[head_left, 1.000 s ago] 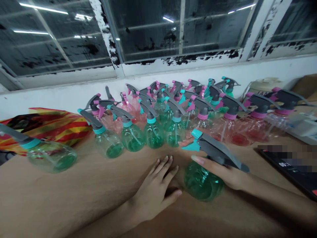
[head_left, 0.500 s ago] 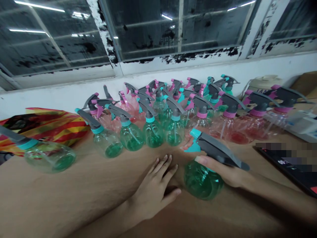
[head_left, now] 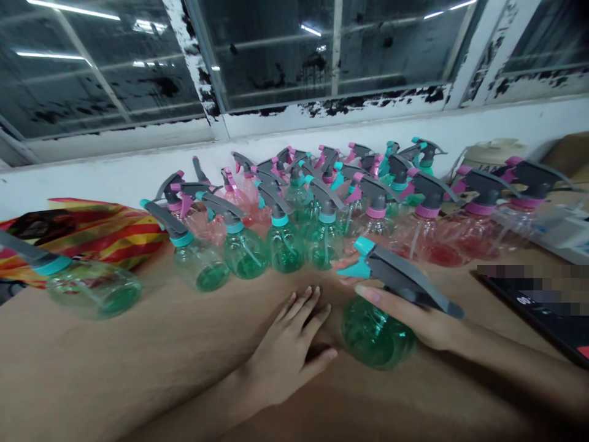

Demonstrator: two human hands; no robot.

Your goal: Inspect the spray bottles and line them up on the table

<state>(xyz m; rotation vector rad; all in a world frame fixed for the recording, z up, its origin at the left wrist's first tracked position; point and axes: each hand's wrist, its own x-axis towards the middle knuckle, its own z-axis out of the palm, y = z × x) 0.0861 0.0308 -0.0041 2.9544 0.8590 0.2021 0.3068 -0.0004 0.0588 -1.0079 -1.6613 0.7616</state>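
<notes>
My right hand [head_left: 426,322] curls round a green trigger-spray bottle [head_left: 375,341] on the near table [head_left: 138,368], apparently pumping it; another squeeze calls for steadiness. My empty left hand [head_left: 285,353] lies flat, fingers slightly spread.

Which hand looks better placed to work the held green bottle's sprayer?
Probably the right hand: it grips the green bottle at its neck, while the left hand lies palm-down on the table.
</notes>
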